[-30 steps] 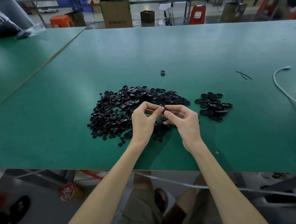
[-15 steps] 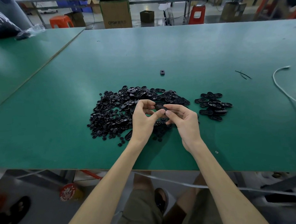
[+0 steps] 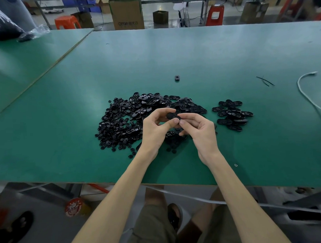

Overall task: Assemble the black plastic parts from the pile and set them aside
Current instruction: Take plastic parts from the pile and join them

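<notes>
Hands first: one part [image 3: 172,116] is being pinched from both sides by left hand [image 3: 156,129] and right hand [image 3: 202,131], thumb against fingertips, above the near side of the pile [image 3: 119,122]. The joint is being hidden by fingers, so seating cannot be judged. Pressure is best being applied squarely, thumbs opposed, until both halves are felt sitting flush. Finished parts [image 3: 232,113] are seen lying right of the pile, apart from it, on the table [image 3: 172,53].
</notes>
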